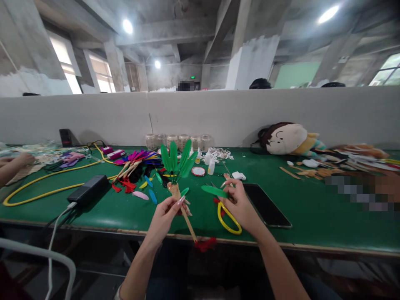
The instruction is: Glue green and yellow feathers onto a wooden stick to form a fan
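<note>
My left hand is closed around the wooden handle of a feather fan. Green feathers fan out from its top, and a red tassel hangs at the handle's lower end, past the table edge. A loose green feather is pinched between the fingertips of my right hand, its tip toward the fan. Beneath the right hand lie yellow-handled scissors, partly covered by that hand. Beside it rests a dark tablet.
Glue bottles and a round lid stand behind the fan, before several glass jars. Finished-looking colourful feather fans lie left, near a black power adapter and yellow hose. A plush doll leans right. Another person's hand is far left.
</note>
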The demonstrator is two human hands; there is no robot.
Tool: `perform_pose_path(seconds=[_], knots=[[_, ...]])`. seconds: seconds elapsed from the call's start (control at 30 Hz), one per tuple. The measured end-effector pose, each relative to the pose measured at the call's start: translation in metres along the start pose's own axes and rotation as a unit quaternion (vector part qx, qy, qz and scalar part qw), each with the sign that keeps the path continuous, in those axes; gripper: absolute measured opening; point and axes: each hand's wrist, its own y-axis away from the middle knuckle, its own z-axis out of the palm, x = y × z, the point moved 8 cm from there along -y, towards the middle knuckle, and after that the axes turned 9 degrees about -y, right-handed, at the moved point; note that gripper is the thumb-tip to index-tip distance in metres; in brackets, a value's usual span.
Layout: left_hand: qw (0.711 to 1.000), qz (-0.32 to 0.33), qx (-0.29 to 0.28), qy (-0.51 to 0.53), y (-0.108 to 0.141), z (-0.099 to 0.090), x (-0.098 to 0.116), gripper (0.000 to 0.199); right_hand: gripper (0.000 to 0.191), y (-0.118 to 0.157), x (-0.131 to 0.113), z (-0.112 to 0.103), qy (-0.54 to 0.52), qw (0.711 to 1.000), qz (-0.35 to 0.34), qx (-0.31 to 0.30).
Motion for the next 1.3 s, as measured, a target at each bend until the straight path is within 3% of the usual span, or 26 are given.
perform_pose_path(seconds=[0.1,0.27,0.4,0.53,0.77,0.87,1.03,1.3], knots=[[1.0,0.001,-0.007,-0.022,0.004,0.006,0.001,0.028,0.033,0.0,-0.002,0.007,-0.056,0.997,0.044,-0.01],[0.999,0.011,-0.006,-0.05,0.004,0.011,-0.002,0.028,0.051,0.004,-0.017,0.012,-0.053,0.998,0.039,-0.008],[0.998,0.002,-0.008,-0.067,0.005,0.016,-0.011,0.03,0.047,0.007,-0.003,0.033,-0.149,0.982,0.105,-0.054],[0.997,-0.005,-0.033,-0.071,0.006,0.026,-0.022,0.032,0.038,0.004,0.009,0.039,-0.23,0.97,0.078,-0.021],[0.998,-0.022,-0.045,-0.042,0.003,0.03,-0.039,0.033,0.04,0.005,0.006,0.036,-0.163,0.984,0.067,-0.02],[0.997,-0.026,-0.057,-0.04,0.004,0.031,-0.04,0.032,0.04,0.005,-0.002,0.033,-0.103,0.994,0.033,-0.007],[0.997,-0.029,-0.063,-0.042,0.005,0.031,-0.039,0.031,0.042,0.004,-0.006,0.037,-0.041,0.998,0.011,-0.049],[0.995,-0.017,-0.081,-0.05,0.008,0.034,-0.036,0.031,0.037,0.002,-0.009,0.036,-0.026,0.997,-0.003,-0.067]])
